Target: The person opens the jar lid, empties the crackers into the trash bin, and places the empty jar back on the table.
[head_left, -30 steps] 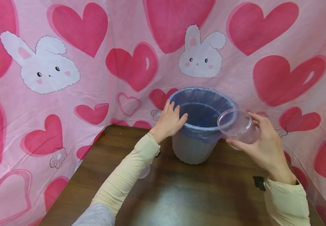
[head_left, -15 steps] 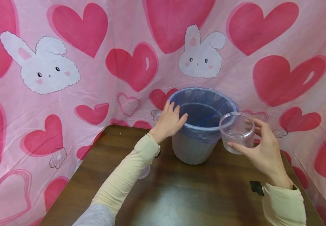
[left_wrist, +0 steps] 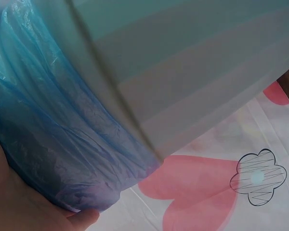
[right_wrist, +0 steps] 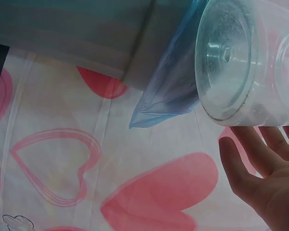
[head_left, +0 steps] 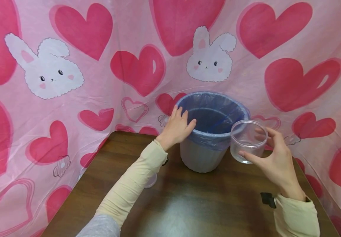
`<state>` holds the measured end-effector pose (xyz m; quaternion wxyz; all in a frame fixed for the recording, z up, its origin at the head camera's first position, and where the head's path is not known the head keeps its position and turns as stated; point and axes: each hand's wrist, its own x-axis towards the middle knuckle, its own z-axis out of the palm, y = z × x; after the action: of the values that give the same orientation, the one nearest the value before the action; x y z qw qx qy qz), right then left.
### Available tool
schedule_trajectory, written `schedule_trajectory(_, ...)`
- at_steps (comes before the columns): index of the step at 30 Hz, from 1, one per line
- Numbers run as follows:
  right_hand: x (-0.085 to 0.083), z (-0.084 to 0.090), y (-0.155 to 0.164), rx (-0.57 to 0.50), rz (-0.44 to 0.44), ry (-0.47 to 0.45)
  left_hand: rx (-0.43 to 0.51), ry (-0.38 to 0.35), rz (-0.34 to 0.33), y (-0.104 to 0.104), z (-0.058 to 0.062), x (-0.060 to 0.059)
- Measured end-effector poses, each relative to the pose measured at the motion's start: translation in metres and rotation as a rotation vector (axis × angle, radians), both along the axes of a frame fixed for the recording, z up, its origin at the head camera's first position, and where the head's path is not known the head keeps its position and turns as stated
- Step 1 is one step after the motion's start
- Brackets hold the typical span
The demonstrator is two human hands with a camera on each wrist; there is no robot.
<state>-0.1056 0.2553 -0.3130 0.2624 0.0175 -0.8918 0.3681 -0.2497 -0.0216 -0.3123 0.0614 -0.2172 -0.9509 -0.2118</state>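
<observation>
A clear plastic jar (head_left: 247, 141) with a round, open mouth stands nearly upright in the air, just in front of the bin's right side. My right hand (head_left: 275, 158) holds it from the right, thumb on the near side and fingers behind. The right wrist view shows the jar's round base (right_wrist: 226, 60) with those fingers along its wall. A light-coloured bin (head_left: 203, 156) is lined with a blue plastic bag (head_left: 214, 140) folded over its rim. My left hand (head_left: 176, 126) rests on the rim's left side with fingers spread, touching the bag.
The bin stands on a dark wooden table (head_left: 188, 204), near its back edge. A clear round lid (head_left: 150, 181) lies partly hidden behind the left sleeve (head_left: 134, 181). A pink cloth (head_left: 140, 26) with hearts and rabbits hangs close behind the table and along its sides.
The jar has turned from tilted, its mouth towards the bin, to nearly upright. My right hand has lowered slightly with it. The left hand keeps its place on the rim.
</observation>
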Motion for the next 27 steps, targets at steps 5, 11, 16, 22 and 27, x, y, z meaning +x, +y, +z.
schedule_trajectory(5,0.002,-0.003,0.001,0.005,0.005,-0.027,0.001,-0.005,0.0,0.0,0.0,0.0)
schedule_trajectory(11,0.003,-0.007,0.0,-0.031,0.023,-0.015,-0.006,0.012,-0.003,0.001,0.0,-0.001)
schedule_trajectory(16,0.003,-0.01,-0.002,-0.052,0.044,0.0,0.001,0.026,-0.004,0.001,-0.001,-0.001)
schedule_trajectory(22,0.004,-0.014,-0.004,-0.069,0.059,-0.016,0.001,0.025,-0.003,0.001,-0.001,-0.001)
schedule_trajectory(27,0.005,-0.017,-0.007,-0.081,0.083,-0.023,0.001,0.028,-0.001,0.0,-0.001,0.0)
